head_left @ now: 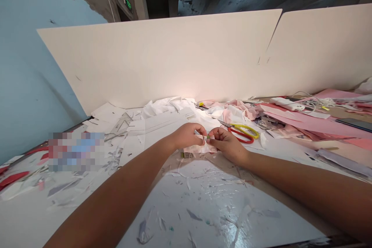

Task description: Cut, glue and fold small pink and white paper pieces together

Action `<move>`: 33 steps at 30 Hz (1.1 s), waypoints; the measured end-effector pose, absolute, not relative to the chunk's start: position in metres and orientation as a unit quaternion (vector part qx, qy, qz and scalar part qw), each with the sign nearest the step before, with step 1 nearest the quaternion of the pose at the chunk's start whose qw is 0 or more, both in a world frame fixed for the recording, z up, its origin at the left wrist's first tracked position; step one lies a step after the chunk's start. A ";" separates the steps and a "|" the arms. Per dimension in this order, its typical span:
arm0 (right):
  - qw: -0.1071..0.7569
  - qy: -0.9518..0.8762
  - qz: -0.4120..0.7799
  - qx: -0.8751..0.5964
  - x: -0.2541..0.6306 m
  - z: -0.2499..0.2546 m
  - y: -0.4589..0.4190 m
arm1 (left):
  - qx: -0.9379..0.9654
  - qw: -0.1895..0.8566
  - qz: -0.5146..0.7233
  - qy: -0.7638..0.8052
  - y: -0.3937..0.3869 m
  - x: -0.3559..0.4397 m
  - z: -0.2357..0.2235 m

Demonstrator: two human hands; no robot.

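Observation:
My left hand point(188, 135) and my right hand point(229, 145) meet over the middle of the table, thumbs and fingertips pinched close together. Between them is a small pale pink piece point(200, 148), paper or cloth, which I cannot tell apart. A bit of green shows at the fingertips, too small to make out. Just below the left hand lies a small greenish-yellow patterned item point(186, 155). Scissors point(244, 131) with one red and one yellow handle rest just beyond the right hand.
White sheets point(162, 126) and crumpled white cloth point(171, 105) lie behind the hands. To the right are pink sheets point(308, 118), a white power strip point(287, 104) with cables and a dark phone-like slab point(356, 124). Scraps litter the white tabletop point(174, 209). A white panel point(174, 62) stands behind.

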State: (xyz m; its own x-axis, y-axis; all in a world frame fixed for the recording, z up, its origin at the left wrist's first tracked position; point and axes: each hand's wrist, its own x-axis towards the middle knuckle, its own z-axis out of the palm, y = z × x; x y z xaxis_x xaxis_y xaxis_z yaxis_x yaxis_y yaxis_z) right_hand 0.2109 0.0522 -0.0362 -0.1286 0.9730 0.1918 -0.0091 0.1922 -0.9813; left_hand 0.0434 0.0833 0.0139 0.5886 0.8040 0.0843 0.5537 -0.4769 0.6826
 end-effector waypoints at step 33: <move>0.516 -0.533 0.506 -0.439 0.210 -0.048 0.057 | 0.848 0.313 0.178 0.389 0.085 0.045 0.006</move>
State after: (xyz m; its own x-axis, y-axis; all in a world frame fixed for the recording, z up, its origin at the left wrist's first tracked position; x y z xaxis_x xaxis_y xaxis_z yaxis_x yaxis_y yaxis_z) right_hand 0.2104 0.0570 -0.0476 -0.0812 0.9910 0.1060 -0.0549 0.1017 -0.9933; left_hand 0.0454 0.0846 0.0061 0.6330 0.7719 0.0581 0.5485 -0.5002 0.6700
